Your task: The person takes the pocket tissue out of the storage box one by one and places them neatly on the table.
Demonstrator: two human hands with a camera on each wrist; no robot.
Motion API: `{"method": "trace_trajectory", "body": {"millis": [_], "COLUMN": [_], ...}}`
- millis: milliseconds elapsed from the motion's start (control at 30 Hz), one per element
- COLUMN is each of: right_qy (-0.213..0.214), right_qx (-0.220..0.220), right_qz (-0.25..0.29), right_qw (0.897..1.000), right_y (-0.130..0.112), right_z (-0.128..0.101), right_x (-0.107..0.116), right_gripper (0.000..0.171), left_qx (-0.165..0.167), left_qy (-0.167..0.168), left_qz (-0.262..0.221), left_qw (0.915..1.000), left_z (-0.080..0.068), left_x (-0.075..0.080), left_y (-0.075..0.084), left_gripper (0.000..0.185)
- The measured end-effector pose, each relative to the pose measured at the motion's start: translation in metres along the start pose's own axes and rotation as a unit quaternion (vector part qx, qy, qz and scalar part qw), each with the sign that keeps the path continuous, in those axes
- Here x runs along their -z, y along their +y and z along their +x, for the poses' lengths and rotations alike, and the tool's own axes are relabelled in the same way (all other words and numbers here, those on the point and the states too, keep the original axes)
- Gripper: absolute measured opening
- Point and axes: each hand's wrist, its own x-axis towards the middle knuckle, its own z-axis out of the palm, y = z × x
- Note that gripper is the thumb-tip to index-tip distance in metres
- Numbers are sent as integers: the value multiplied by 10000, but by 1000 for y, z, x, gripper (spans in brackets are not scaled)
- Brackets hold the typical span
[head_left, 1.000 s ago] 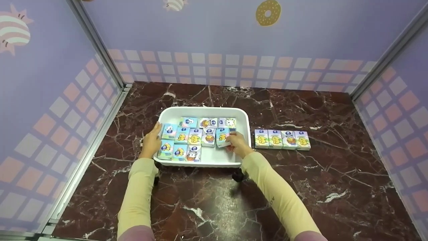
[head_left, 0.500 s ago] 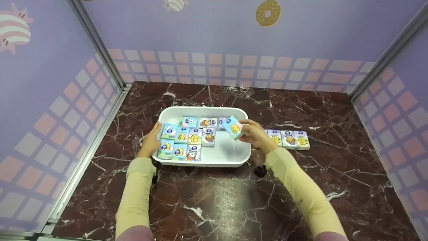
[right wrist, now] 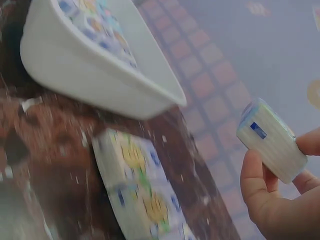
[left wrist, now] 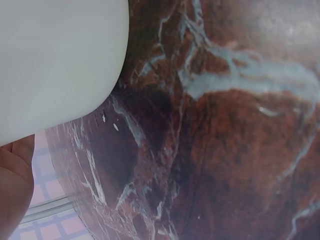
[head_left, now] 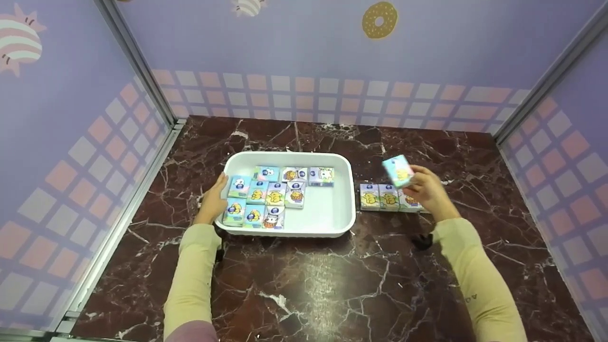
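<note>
Dark red marble desk (head_left: 332, 285) inside a booth of lilac walls (head_left: 285, 47) with a checked band. White tray (head_left: 332, 213) left of centre, packs (head_left: 266, 194) filling its left and back part, right front bare. Row of packs (head_left: 380, 197) flat on the desk just right of the tray, its right end hidden behind the right hand (head_left: 427, 190).

Right hand raised above that row, fingers (right wrist: 255, 185) and thumb curled round a single pack (head_left: 399, 171), held tilted, clear of the desk and of the row. Left hand (head_left: 213, 199) against the tray's left wall, fingers straight along the rim, gripping nothing.

Right wrist view alone: the held pack's striped side with a small blue mark (right wrist: 272, 140), the tray's outer wall (right wrist: 90, 80) and the blurred row (right wrist: 140, 190) below. Left wrist view alone: the tray's rounded corner (left wrist: 55, 65) on the marble, a sliver of palm at the left edge; no fingers visible there.
</note>
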Motion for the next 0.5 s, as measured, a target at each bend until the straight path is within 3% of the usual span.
{"method": "trace_trajectory", "body": {"millis": [267,500], "right_qy": [1132,2123], "right_qx": [0,26], "right_qz": [428,610], "right_qw": [9926,9753], "right_y": [-10,-10], "right_z": [-8,-14], "right_x": [61,94], "right_gripper": [28,26], "left_qx": [-46,-137], "left_qy": [173,236], "left_qz": [-64,-19], "left_qw": [9998,9996], "left_z": [0,0], "left_x": [-3,-5], "left_y": [-1,-1], "left_gripper": [80,78]}}
